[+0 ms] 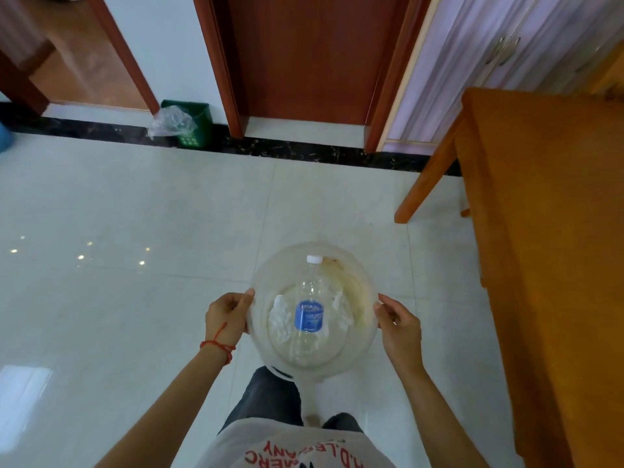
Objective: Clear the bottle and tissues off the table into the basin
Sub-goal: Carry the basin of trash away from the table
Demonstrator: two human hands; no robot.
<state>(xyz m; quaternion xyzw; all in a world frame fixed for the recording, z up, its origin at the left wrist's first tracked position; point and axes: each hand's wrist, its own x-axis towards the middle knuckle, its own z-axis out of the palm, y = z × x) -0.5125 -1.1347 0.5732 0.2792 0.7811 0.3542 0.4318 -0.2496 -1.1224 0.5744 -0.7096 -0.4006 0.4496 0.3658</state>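
Head view: basin carried, both hands

My left hand [227,314] and right hand [400,324] have fingers closed on opposite rims of the clear basin [363,282], held above the floor. Bottle [309,312] lies inside on tissues [280,319]; wooden surface [547,231] at right.

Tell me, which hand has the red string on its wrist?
The left hand, gripping the left rim of the basin. The right hand on the opposite rim has a bare wrist.
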